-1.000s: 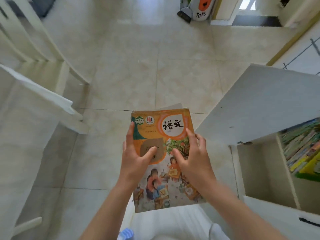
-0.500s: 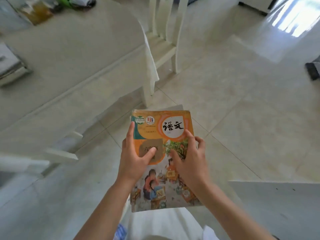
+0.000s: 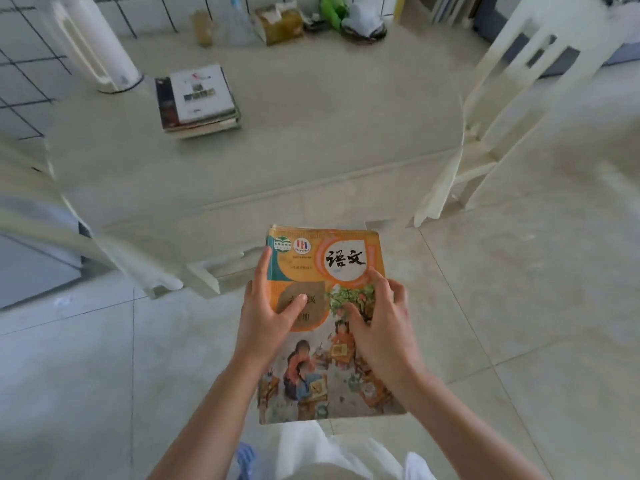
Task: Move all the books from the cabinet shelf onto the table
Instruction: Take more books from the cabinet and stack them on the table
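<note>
I hold an orange textbook [image 3: 322,258] with a picture of children on its cover, flat in front of me above the tiled floor. My left hand [image 3: 265,317] grips its left edge with the thumb on the cover. My right hand [image 3: 379,327] grips its right side, fingers spread over the cover. More pages or books show under its top edge. Ahead stands the pale table [image 3: 311,143], and a small stack of books [image 3: 197,102] lies on its left part. The cabinet is out of view.
A white chair [image 3: 512,98] stands at the table's right end, another chair [image 3: 114,251] at the left near me. A white jug [image 3: 93,43], a jar and bags sit along the table's far edge by the tiled wall.
My view has swung left from the cabinet to face the table. The stack on the table has come into sight. Both hands keep the same hold on the textbook.
</note>
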The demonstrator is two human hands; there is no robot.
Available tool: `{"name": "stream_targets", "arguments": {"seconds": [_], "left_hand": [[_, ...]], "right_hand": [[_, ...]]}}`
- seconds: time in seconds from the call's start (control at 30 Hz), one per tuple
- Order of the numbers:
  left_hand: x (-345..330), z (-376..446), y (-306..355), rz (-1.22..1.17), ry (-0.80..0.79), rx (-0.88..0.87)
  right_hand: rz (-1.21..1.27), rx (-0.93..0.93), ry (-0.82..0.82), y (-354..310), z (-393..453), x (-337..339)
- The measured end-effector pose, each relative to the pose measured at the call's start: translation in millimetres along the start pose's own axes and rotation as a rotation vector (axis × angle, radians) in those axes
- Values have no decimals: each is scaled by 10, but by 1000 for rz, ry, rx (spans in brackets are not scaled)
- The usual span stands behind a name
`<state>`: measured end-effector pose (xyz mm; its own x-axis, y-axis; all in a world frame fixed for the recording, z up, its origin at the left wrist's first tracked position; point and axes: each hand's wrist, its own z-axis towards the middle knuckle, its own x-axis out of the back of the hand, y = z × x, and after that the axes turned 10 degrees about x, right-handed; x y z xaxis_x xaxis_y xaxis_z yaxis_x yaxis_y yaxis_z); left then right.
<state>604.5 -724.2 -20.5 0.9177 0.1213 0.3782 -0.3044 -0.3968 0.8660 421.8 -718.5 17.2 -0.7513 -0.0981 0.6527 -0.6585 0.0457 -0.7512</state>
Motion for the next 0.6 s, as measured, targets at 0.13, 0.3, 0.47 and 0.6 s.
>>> {"name": "stream_targets", "arguments": {"seconds": [0.13,0.3,0.47,0.6], "left_hand": [[418,598,80,-20,40,3],[707,1171,164,-68,89,59],[804,1680,268,-124,120,106],[750,2155,396,-163,139,137]], "right_hand": [[-30,42,-29,-400,616,-296],[-49,91,-64,-712,1285,-507],[-84,143,-106,-845,1893,-622],[-86,154,-133,-842,2450,-618]]}}
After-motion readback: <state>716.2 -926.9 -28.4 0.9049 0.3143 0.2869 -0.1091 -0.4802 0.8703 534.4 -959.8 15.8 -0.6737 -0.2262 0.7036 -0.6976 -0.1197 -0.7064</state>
